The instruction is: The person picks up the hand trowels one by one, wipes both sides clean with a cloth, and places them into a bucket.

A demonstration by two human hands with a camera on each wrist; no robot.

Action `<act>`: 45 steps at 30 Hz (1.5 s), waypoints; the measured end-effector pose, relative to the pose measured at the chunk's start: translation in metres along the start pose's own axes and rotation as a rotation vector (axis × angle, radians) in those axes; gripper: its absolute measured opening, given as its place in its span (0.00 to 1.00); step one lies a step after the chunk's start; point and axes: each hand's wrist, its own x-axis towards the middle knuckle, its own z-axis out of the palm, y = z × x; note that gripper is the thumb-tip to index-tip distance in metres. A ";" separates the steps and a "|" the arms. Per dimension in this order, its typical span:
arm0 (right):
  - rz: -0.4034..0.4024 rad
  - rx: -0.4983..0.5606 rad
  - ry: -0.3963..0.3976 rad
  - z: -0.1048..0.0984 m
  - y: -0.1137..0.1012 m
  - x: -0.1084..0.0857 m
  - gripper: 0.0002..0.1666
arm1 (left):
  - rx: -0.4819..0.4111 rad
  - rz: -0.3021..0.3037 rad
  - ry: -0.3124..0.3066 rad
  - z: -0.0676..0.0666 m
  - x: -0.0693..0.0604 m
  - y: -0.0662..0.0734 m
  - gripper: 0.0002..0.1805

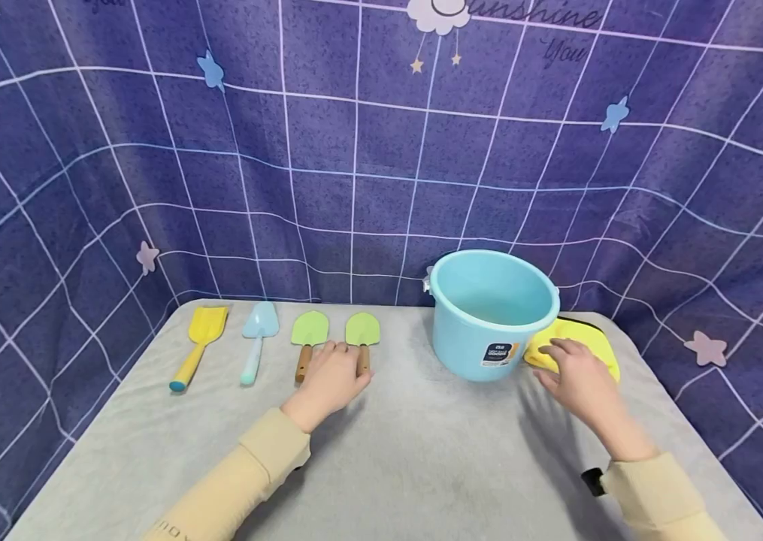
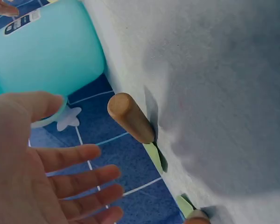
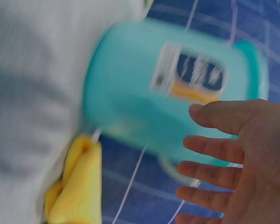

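Observation:
My left hand (image 1: 331, 376) hovers by the wooden handle of a green-bladed hand trowel (image 1: 362, 328). In the left wrist view its fingers are spread, and a gap separates them from that handle (image 2: 133, 119). Just to the left lies a matching green trowel (image 1: 310, 328), its handle partly behind the hand. On the other side, my right hand (image 1: 580, 379) is held with loose, parted fingers near a light blue bucket (image 1: 469, 346) and a folded yellow cloth-like item (image 1: 587, 342). The right wrist view shows nothing held in its fingers (image 3: 214, 175). The bucket stands upright.
Further left on the grey tabletop (image 1: 415, 458) lie a yellow toy shovel (image 1: 207, 324) and a pale blue one (image 1: 261, 321). A dark blue gridded curtain (image 1: 381, 203) hangs behind the table and along both sides.

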 end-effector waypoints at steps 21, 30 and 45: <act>0.205 0.179 -0.378 0.077 0.115 0.035 0.48 | -0.128 -0.346 -0.350 0.041 0.037 0.003 0.19; 0.238 0.199 -0.342 0.087 0.123 0.039 0.45 | -0.231 -0.493 -0.360 0.053 0.061 0.000 0.17; 0.221 0.108 -0.314 0.079 0.120 0.045 0.32 | -0.346 -0.526 -0.343 0.051 0.058 -0.007 0.22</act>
